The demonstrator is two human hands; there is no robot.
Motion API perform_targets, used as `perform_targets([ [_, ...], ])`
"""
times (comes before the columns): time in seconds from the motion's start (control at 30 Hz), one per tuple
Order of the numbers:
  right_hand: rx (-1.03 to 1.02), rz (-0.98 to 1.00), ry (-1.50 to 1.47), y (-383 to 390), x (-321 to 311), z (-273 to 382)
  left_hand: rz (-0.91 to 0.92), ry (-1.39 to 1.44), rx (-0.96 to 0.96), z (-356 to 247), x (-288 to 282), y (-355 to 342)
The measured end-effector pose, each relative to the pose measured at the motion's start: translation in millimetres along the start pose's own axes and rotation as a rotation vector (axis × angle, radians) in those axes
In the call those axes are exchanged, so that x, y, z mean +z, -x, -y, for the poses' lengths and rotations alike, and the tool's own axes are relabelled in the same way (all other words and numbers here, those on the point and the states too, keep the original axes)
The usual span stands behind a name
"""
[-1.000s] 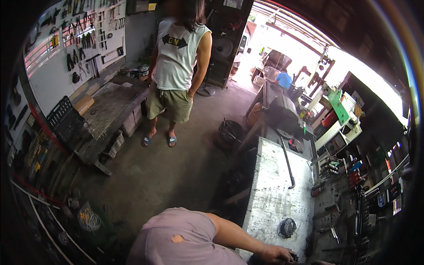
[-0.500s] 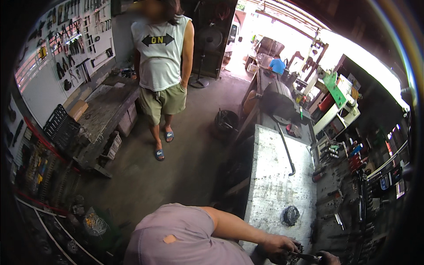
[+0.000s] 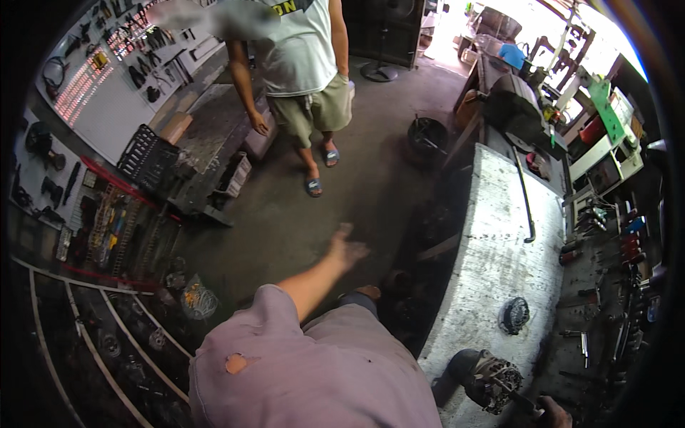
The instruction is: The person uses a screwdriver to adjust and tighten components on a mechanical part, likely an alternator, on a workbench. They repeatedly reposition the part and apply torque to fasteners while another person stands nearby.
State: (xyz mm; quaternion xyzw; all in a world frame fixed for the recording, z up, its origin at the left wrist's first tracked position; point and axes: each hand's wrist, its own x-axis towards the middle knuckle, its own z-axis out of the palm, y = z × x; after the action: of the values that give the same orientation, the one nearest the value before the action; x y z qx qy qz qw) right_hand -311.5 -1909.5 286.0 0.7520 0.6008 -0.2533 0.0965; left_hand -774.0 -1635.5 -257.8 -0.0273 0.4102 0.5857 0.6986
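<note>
My left hand (image 3: 345,252) is in the air over the floor, left of the bench, somewhat blurred. Its fingers look apart, and nothing shows in them. At the lower right my right hand (image 3: 555,414) is closed round the end of a slim dark hand tool (image 3: 526,404), partly cut off by the frame. The tool's far end reaches the exposed face of an alternator-like part (image 3: 492,381), which lies on its side on the pale metal bench top (image 3: 464,285). Beyond it sits a round, dark, finned piece (image 3: 514,316), apart from both hands.
A long bent bar (image 3: 524,196) lies farther up the bench. Hand tools (image 3: 585,346) line its right side. Across the floor stands a person (image 3: 303,71) in a sleeveless shirt, beside a workbench (image 3: 214,135). A black bucket (image 3: 428,135) holds rods. Tools hang on a pegboard (image 3: 114,93).
My left hand has left the alternator-like part and swung out leftward over the floor. My right hand still holds the tool against the part. The view has shifted; the standing person's arm hangs lower.
</note>
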Motion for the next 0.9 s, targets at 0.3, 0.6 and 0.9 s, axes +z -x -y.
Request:
perform_targets([
  [0.3,0.073,-0.175,0.04,5.0,17.2,-4.7,0.211,-0.989,0.419,-171.5,62.8,38.3],
  [0.6,-0.109,-0.356,0.133,9.8,27.3,23.1,2.115,-1.184,0.807,131.7,344.8,206.3],
  [0.9,-0.109,-0.347,0.463,13.2,37.1,17.5,2.128,-0.903,0.369,223.8,295.3,227.0],
])
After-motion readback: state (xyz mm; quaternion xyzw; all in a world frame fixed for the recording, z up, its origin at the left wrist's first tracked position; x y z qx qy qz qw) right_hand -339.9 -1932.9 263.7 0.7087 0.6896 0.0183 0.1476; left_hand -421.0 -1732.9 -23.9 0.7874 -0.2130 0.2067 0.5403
